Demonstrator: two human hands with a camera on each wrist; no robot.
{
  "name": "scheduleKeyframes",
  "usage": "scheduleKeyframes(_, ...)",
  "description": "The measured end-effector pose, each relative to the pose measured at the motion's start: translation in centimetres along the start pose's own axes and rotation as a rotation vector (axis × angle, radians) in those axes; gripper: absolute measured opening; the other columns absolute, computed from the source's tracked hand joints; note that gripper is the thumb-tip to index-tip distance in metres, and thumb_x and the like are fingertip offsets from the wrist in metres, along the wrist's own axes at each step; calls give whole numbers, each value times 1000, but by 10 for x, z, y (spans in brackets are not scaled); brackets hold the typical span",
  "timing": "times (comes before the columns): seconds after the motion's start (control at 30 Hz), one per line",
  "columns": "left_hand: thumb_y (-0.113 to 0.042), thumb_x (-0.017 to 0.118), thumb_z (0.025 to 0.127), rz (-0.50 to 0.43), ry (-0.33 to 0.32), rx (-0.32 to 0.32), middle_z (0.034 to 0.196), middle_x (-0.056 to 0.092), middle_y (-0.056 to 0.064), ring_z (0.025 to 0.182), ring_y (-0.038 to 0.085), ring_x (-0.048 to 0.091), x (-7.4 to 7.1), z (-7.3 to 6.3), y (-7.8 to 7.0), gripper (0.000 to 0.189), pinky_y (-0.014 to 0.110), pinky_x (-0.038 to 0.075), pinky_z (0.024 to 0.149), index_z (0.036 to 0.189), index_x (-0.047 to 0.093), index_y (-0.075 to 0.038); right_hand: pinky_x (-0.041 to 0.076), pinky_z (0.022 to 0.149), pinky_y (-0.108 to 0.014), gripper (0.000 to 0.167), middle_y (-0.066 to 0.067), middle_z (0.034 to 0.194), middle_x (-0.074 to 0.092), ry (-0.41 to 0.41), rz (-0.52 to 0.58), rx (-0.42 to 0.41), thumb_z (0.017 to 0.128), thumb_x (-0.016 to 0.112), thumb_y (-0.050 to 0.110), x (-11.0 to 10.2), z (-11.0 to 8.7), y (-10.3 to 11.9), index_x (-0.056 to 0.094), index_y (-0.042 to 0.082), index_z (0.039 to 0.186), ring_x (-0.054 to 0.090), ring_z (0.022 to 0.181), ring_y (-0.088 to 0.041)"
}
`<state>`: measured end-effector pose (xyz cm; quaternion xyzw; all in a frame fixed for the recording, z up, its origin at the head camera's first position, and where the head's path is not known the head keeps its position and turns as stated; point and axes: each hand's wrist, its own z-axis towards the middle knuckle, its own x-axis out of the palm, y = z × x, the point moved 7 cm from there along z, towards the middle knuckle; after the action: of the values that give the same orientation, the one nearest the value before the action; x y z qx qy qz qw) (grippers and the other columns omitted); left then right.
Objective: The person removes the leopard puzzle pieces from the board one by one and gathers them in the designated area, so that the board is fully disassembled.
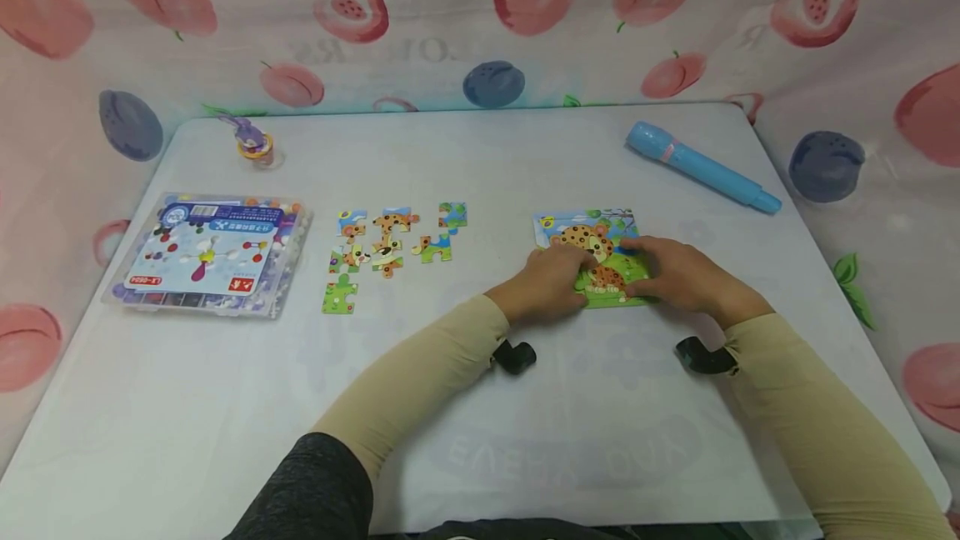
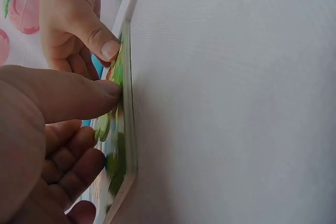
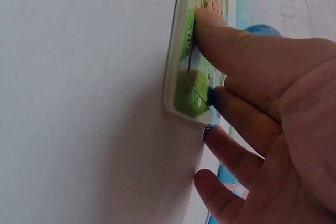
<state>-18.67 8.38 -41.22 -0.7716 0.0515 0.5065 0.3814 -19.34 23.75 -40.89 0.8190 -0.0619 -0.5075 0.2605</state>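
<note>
A jigsaw puzzle in a shallow tray, showing a spotted cartoon animal on green grass, lies between both hands. My left hand is over its left part; in the left wrist view a green puzzle piece, tilted up from the picture, sits between thumb and fingers. My right hand is at the puzzle's right side. In the right wrist view its thumb presses the picture near the front edge, while the other fingers lie loosely bent around the right edge. The left hand partly hides the picture.
Several loose puzzle pieces lie left of the hands. Beyond them sits a clear plastic box with a molecule-model label. A small purple ornament stands at back left, and a blue tube lies at back right.
</note>
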Motion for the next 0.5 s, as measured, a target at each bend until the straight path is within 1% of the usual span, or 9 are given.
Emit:
scheduleKeyframes(0.1,-16,70,93,-15,7,21,140,55,6,134,18,44,0,0,-1,49,34,36,108,139,55,-7,23,111,-63,78,-30,152,36,1,5,3,89,78,26,-1,0,0,40,-2,150,26,141,-50)
scheduleKeyframes(0.2,-11,68,93,-34,11,47,139,55,8,132,18,46,0,1,-3,48,25,35,108,139,53,-3,23,111,-64,78,-30,152,36,4,7,6,89,78,27,-1,0,-1,39,-2,150,25,141,-50)
scheduleKeyframes(0.27,-8,66,93,-55,14,56,138,54,9,131,18,46,0,1,-3,48,22,34,108,139,53,-1,22,111,-64,79,-30,152,35,6,8,7,89,78,28,-1,0,-1,39,-2,150,25,141,-51)
scheduleKeyframes(0.4,-5,65,94,-75,14,70,137,55,10,131,19,47,0,3,-2,44,21,33,109,137,54,0,22,112,-63,78,-30,152,35,6,11,6,89,78,26,0,0,-1,40,-2,150,25,142,-50)
scheduleKeyframes(0.5,-6,66,94,-77,12,81,136,56,10,131,19,47,0,4,-2,43,21,33,108,136,55,0,22,112,-63,77,-30,152,35,6,12,5,89,78,26,0,0,-2,40,-1,150,25,142,-50)
